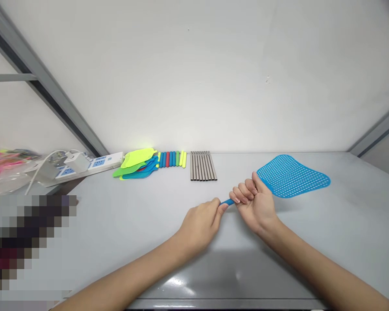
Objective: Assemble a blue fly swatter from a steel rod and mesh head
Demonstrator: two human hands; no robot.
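A blue fly swatter (293, 177) with a perforated head is held above the grey table, its head pointing right. My left hand (201, 222) is wrapped round the blue handle end. Close beside it, my right hand (254, 201) is closed, palm up, round the swatter just below the head. Only a short blue stretch of handle shows between the two hands; the rest is hidden by the fingers.
Swatter heads (138, 159) in yellow, green and blue lie piled at the back left. Beside them stand rows of coloured handles (172, 159) and metal tubes (203, 166). A white power strip (106, 161) with plugs and plastic bags (9, 170) are farther left.
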